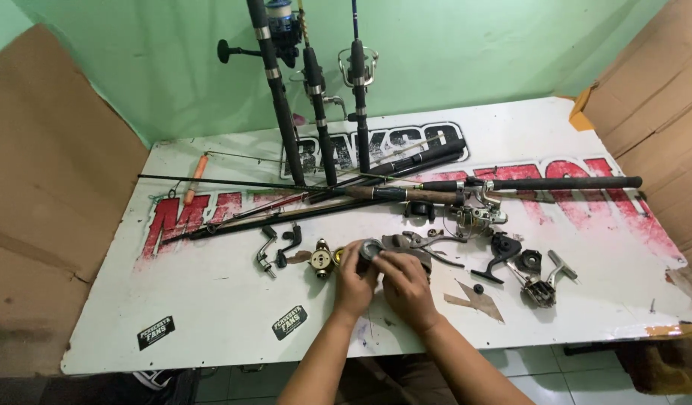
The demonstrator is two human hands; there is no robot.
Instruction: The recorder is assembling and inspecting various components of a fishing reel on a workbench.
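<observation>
Left hand (355,279) and right hand (403,283) meet at the near-middle of the desk (211,315). Both curl around a small round grey reel part (371,250), fingertips pinching its rim from either side; fingers bent, not spread. Part sits at the top of the two hands, just above the desk surface; contact with the desk cannot be told.

Just left of the reel part: a brass-coloured spool piece (321,259), then two bent black crank handles (278,247). Just right of it: a grey reel body (421,244) with loose levers. Further right: a black handle arm (500,255) and a dismantled metal mechanism (541,283). Beyond the reel part, fishing rods (406,191) lie across the desk; three more rods with reels (316,90) lean on the green wall.
</observation>
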